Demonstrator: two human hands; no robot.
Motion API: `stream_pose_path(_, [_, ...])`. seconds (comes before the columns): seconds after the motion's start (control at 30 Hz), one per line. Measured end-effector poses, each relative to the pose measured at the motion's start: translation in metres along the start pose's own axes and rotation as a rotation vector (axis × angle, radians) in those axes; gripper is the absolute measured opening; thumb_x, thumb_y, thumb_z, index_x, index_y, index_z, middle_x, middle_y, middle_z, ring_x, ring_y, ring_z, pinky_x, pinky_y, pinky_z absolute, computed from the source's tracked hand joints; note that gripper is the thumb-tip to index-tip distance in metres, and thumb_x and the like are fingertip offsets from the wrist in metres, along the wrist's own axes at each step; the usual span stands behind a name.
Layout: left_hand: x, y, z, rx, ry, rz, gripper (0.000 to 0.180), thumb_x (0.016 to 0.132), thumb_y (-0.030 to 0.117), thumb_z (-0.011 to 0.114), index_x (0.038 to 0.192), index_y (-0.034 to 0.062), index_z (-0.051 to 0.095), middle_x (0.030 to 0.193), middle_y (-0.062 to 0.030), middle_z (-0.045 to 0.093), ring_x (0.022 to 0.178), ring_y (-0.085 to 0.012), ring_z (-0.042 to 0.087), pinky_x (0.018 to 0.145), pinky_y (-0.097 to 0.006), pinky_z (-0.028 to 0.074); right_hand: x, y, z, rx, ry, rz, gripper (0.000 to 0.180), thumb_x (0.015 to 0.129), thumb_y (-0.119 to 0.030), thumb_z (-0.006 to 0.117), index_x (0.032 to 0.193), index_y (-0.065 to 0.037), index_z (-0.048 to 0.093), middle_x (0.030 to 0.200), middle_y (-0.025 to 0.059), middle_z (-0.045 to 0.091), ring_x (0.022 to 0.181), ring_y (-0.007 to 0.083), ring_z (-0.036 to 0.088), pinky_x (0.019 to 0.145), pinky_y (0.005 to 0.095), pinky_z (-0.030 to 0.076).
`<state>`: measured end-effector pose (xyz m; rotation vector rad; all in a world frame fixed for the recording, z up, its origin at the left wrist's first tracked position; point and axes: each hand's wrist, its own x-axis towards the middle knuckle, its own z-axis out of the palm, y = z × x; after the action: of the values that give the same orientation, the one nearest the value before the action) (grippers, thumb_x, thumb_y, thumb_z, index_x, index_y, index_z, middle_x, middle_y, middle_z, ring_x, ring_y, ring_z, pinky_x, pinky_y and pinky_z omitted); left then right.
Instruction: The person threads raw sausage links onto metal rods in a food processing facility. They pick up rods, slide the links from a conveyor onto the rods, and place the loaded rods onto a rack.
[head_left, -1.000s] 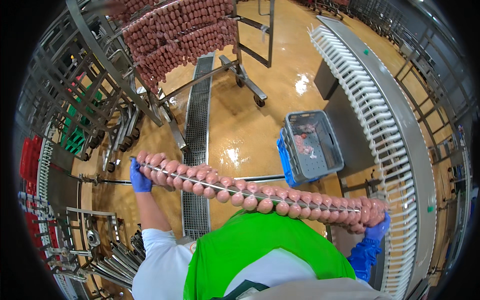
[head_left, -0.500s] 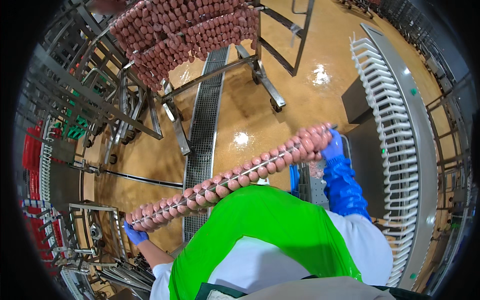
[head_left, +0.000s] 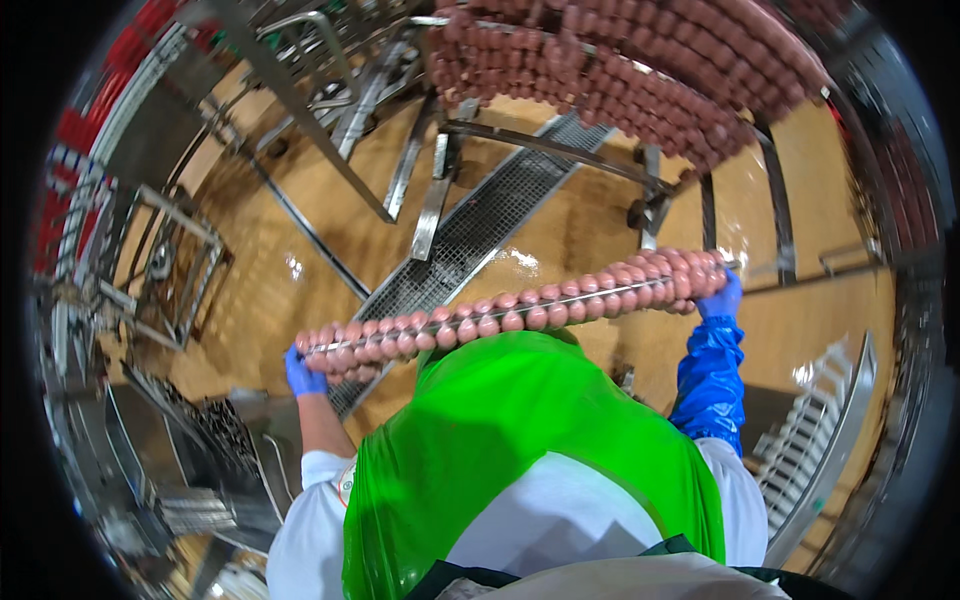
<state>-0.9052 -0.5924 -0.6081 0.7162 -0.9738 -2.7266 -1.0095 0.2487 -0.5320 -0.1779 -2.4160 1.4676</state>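
A long metal rod (head_left: 545,301) crosses in front of my green apron, with linked sausages (head_left: 512,320) hanging along it in two pinkish rows. My left hand (head_left: 303,371), in a blue glove, is closed around the rod's left end. At the other end, slightly higher, my right hand (head_left: 722,295) grips the rod; it wears a blue glove and a blue sleeve cover. The links bunch thicker toward the right hand. Both hands' fingertips are partly hidden by the sausages.
Ahead stands a metal rack (head_left: 560,147) loaded with several rows of sausages (head_left: 610,95). A floor drain grate (head_left: 470,228) runs beneath. At right is a conveyor with white hooks (head_left: 805,435); at left, a metal frame (head_left: 183,265) and a bin of rods (head_left: 205,430).
My view and body have turned to the right, so the loaded rack now stands ahead. The sausage rod is held more level, still in both hands.
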Motion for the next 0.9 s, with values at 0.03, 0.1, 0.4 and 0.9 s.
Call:
stream_pose_path(0.03, [0.000,0.004,0.010,0.028,0.140,0.017,0.022,0.094,0.026,0.049,0.076,0.0144,0.050,0.083,-0.0034,0.056,0.082,-0.0186,0.053,0.079,-0.035,0.047,0.017,0.004,-0.001,0.045,-0.023,0.023,0.022,0.085,-0.004,0.066,0.106,-0.003,0.062,0.106,0.0042,0.067,0.095,0.0164,0.064,0.085,0.0319,0.052])
stream_pose_path(0.1, [0.024,-0.012,0.003,-0.032,0.092,0.041,0.022,0.096,0.029,0.048,0.084,0.0119,0.055,0.090,-0.0048,0.060,0.087,-0.0211,0.056,0.084,-0.037,0.048,0.057,0.000,-0.010,0.115,-0.059,0.048,0.025,0.088,-0.002,0.061,0.113,-0.003,0.059,0.113,0.0071,0.065,0.101,0.0182,0.063,0.091,0.0316,0.051])
stream_pose_path(0.4, [0.133,-0.105,0.255,-0.043,-0.024,0.031,0.024,0.099,0.030,0.049,0.098,0.0087,0.060,0.099,-0.0083,0.064,0.094,-0.0234,0.059,0.088,-0.037,0.049,0.211,-0.006,-0.140,-0.645,0.002,-0.190,0.031,0.091,-0.021,0.053,0.120,-0.012,0.060,0.119,0.0048,0.063,0.111,0.0222,0.058,0.097,0.0350,0.046])
stream_pose_path(0.9, [0.349,-0.100,0.460,-0.111,-0.102,0.148,0.028,0.096,0.025,0.049,0.106,0.0035,0.063,0.106,-0.0126,0.067,0.097,-0.0266,0.064,0.091,-0.039,0.052,0.266,0.004,-0.151,-0.243,0.409,-0.025,0.039,0.075,-0.016,0.078,0.108,-0.001,0.065,0.111,0.0052,0.068,0.100,0.0166,0.063,0.088,0.0336,0.050])
